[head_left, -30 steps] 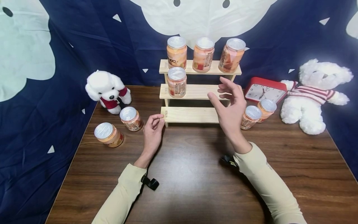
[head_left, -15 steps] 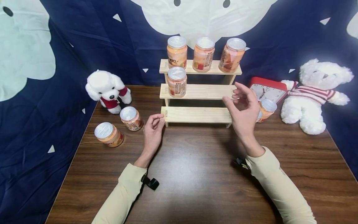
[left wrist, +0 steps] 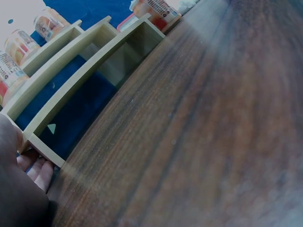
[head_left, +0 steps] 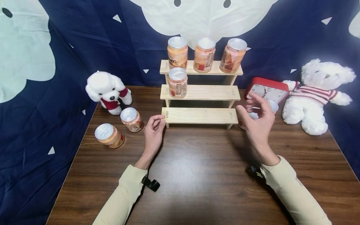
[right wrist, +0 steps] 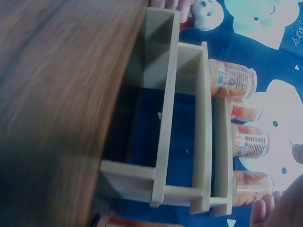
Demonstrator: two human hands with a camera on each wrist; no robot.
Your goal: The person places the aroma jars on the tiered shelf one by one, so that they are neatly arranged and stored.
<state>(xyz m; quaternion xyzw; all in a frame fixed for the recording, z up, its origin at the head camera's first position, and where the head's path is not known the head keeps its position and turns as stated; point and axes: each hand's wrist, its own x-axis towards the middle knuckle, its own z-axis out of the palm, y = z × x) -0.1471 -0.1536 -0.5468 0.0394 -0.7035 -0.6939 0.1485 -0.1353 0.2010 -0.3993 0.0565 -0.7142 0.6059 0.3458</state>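
In the head view my left hand (head_left: 154, 132) rests at the left end of the wooden three-tier shelf (head_left: 199, 115), its fingertips touching the lowest board's end. The left wrist view has those fingers (left wrist: 40, 171) against the shelf's side panel. My right hand (head_left: 260, 123) holds nothing, fingers spread in a loose curve, over two orange jars with silver lids right of the shelf. It partly hides the nearer jar (head_left: 242, 125) and the farther jar (head_left: 272, 106). Three like jars (head_left: 204, 56) stand on the top tier, and one jar (head_left: 177, 83) stands on the middle tier's left.
Two more jars, a front jar (head_left: 109, 136) and a back jar (head_left: 132, 119), stand left of the shelf beside a white toy dog (head_left: 108, 89). Behind my right hand are a red clock (head_left: 270, 84) and a white teddy bear (head_left: 317, 97). A dark blue cloth (head_left: 84, 40) hangs behind.
My right hand has moved right and down from in front of the shelf's right part to over the right-hand jars. The left hand and the shelf have stayed put.
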